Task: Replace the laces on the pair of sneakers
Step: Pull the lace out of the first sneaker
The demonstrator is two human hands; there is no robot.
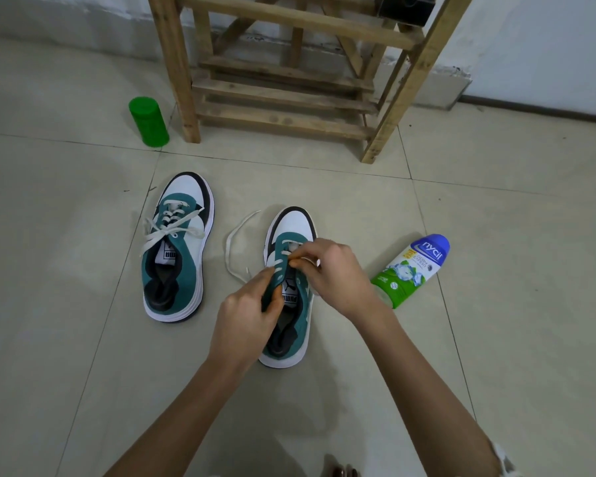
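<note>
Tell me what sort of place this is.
Likely a room in a home, seen at floor level: a pale tiled floor, a rough wooden rack against a painted wall, and a powder bottle lying beside the sneakers.

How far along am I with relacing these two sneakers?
The untouched sneaker looks laced through its eyelets, ends loose and untied. In hand: the other sneaker; your left hand grips its side while your right hand pinches its lace, which trails on the floor. Left: finishing that shoe, then tying both.
</note>
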